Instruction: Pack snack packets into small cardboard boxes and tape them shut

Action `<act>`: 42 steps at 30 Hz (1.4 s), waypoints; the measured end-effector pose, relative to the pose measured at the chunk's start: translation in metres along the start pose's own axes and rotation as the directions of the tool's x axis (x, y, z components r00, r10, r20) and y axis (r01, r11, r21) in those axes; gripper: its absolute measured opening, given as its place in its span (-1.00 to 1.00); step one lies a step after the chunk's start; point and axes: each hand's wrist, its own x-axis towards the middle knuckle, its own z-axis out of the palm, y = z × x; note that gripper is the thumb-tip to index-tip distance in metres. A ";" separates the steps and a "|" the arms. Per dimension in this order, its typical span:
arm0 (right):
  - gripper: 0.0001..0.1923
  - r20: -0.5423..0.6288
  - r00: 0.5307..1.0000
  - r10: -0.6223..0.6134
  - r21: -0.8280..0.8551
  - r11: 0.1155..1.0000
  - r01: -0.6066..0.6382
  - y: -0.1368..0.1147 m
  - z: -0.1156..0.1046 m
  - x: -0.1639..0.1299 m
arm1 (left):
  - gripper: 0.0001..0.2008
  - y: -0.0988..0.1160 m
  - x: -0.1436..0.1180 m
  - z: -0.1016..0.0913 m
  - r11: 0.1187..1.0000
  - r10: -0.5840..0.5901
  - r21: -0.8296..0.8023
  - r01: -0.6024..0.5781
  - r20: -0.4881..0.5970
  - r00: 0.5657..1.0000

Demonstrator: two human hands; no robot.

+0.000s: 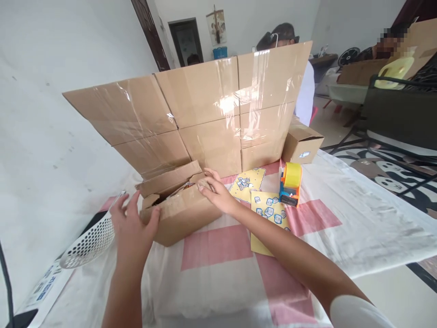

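Note:
A small brown cardboard box [180, 214] lies on the table, its top flaps partly open and something colourful showing inside. My left hand [133, 225] grips the box's near left corner, thumb on the side wall. Across the top, my right hand [215, 189] presses a flap down at the far right corner. Two yellow sticker sheets [269, 214] lie just right of my right forearm. An orange and yellow tape dispenser [291, 184] stands beside them.
A taped cardboard screen [205, 109] stands behind the box. A second small box [302, 143] sits at its right end. A white perforated basket [90, 241] lies at the left. The pink-and-white cloth [341, 218] covers the table. People sit behind the screen and at far right.

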 end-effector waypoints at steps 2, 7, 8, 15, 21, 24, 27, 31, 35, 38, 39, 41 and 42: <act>-0.36 0.006 0.997 0.081 0.103 0.991 -0.081 0.006 -0.002 0.004 | -0.35 0.014 0.011 0.001 0.973 0.137 0.178 -0.145 0.056 0.989; 0.07 0.196 0.978 0.077 0.197 0.974 -0.116 0.010 -0.010 0.022 | -0.10 0.040 0.049 0.010 0.922 0.218 0.242 -0.303 0.322 0.921; 0.06 0.199 0.977 0.074 0.159 0.982 -0.107 0.010 -0.012 0.023 | -0.11 0.043 0.053 0.013 0.928 0.211 0.217 -0.302 0.361 0.908; -0.63 0.227 0.966 -0.123 -0.410 0.888 0.209 -0.004 -0.022 0.010 | -0.41 0.039 0.015 0.031 0.921 0.331 0.065 -0.384 0.388 0.860; -0.65 0.279 0.956 -0.087 -0.570 0.786 0.238 -0.013 -0.026 0.009 | -0.36 0.044 0.003 0.039 0.881 0.379 0.173 -0.440 0.296 0.877; -0.65 0.265 0.960 -0.086 -0.594 0.770 0.233 -0.014 -0.025 0.011 | -0.37 0.045 0.005 0.042 0.879 0.388 0.164 -0.448 0.303 0.870; -0.64 0.254 0.964 -0.081 -0.587 0.779 0.220 -0.014 -0.021 0.013 | -0.36 0.045 0.002 0.042 0.894 0.362 0.145 -0.425 0.326 0.873; -0.59 0.243 0.970 0.016 -0.589 0.797 0.134 -0.024 -0.019 0.008 | -0.34 0.046 -0.001 0.036 0.900 0.350 0.135 -0.414 0.341 0.872; -0.51 0.106 0.991 -0.082 -0.527 0.841 0.126 -0.045 -0.053 -0.028 | -0.37 0.037 0.004 0.027 0.914 0.339 0.096 -0.395 0.355 0.871; -0.59 -0.353 0.876 -0.328 -0.547 0.832 0.091 -0.053 -0.115 -0.067 | -0.44 0.021 0.010 0.021 0.877 0.439 0.038 -0.480 0.342 0.831; -0.63 -0.554 0.755 -0.351 -0.522 0.853 0.013 -0.052 -0.140 -0.078 | -0.46 0.016 0.012 0.019 0.856 0.480 0.035 -0.516 0.319 0.817; -0.67 -0.854 0.478 -0.208 -0.307 0.941 -0.140 -0.044 -0.187 -0.093 | -0.50 0.011 0.014 0.016 0.829 0.525 0.067 -0.555 0.248 0.814; -0.69 -0.909 0.411 -0.064 -0.155 0.969 -0.192 -0.037 -0.207 -0.096 | -0.53 0.012 0.014 0.015 0.824 0.534 0.090 -0.559 0.206 0.820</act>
